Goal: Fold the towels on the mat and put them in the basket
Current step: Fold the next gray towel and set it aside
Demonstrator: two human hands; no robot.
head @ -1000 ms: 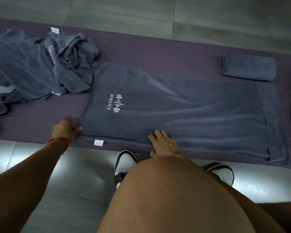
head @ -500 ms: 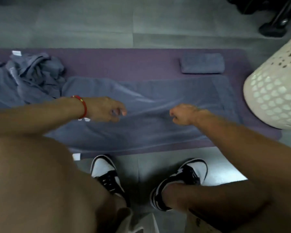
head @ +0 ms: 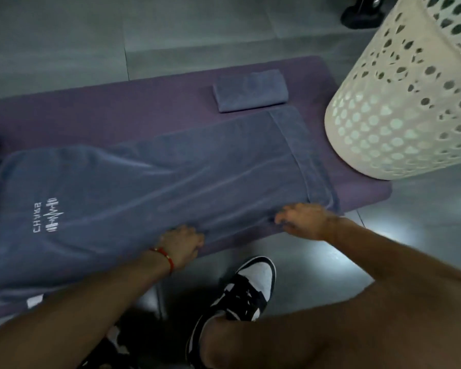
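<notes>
Hands [head: 183,242] now on towel [head: 149,182] (near edge)

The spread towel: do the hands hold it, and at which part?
Both hands grip the spread towel at its near long edge: left hand about mid-edge, right hand near the corner toward the basket.

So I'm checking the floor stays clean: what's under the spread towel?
The purple mat lies under the spread towel, showing along its far and right sides. Whatever sits beneath the towel's middle is covered.
</notes>
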